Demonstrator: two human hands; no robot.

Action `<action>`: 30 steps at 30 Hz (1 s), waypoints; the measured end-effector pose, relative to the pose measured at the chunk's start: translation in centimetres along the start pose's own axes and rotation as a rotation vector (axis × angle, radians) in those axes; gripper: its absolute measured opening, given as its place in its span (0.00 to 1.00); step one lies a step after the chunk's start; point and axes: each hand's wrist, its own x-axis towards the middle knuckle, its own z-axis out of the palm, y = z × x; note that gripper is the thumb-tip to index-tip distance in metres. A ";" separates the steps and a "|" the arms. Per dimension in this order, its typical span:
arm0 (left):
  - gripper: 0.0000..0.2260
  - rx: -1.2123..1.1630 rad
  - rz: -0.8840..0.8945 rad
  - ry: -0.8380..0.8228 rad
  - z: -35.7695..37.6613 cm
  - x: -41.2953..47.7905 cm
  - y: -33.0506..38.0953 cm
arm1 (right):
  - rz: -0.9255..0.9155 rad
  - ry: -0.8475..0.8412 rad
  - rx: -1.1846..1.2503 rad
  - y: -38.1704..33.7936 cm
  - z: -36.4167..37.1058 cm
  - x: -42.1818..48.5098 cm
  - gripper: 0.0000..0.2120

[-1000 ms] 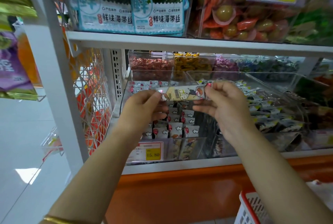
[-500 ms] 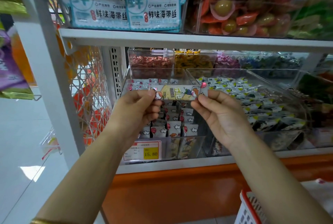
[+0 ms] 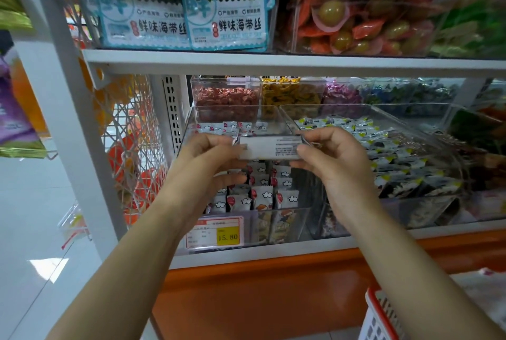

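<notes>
While both hands (image 3: 269,159) pinch its ends, slim snack packet (image 3: 269,147), white back, small print, held level.

Packet (image 3: 269,148): plastic film, white face, slight sheen, fine print.
Bin (image 3: 299,226), 6 o'clock of it: clear hard plastic, glossy.
Shelf (image 3: 273,62), 12 o'clock: white painted metal, smooth.
Base panel (image 3: 260,298): orange, glossy.
Basket (image 3: 379,315), 5 o'clock: red-and-white plastic lattice.
Floor (image 3: 32,230), 9 o'clock: polished, reflective.
</notes>
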 end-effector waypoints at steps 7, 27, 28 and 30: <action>0.12 0.201 0.047 -0.027 0.0 -0.1 0.4 | -0.015 -0.030 -0.110 -0.1 0.3 -0.2 0.05; 0.09 0.410 -0.096 -0.081 -0.2 -0.5 1.8 | -0.196 -0.123 -0.364 -0.9 0.2 -0.3 0.10; 0.10 0.423 -0.101 -0.095 -0.3 -0.6 1.9 | -0.183 -0.125 -0.357 -0.8 0.2 -0.2 0.10; 0.10 0.444 -0.105 -0.107 -0.5 -0.6 1.9 | -0.170 -0.119 -0.346 -0.7 0.1 -0.2 0.09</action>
